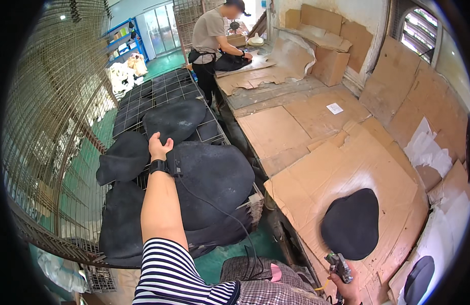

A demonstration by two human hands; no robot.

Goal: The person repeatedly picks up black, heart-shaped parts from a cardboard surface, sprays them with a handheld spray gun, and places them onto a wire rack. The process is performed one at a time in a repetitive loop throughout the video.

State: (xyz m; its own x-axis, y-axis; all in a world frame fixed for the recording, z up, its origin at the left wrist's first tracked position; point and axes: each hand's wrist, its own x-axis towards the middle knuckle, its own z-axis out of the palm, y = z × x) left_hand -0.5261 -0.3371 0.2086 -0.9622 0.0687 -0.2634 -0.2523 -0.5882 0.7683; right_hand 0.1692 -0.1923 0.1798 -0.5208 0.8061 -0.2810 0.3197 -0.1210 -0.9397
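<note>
My left hand reaches out over a wire rack cart and grips the edge of a black seat-shaped foam pad lying on top of the pile. A black band sits on that wrist. My right hand is low at the bench's near edge, closed on a small metal spray gun. Just beyond the gun another black seat-shaped pad lies flat on the cardboard-covered bench.
Several more black pads lie on the wire rack. A wire cage wall stands at left. Another person works on a dark piece at the bench's far end. Cardboard sheets line the wall at right.
</note>
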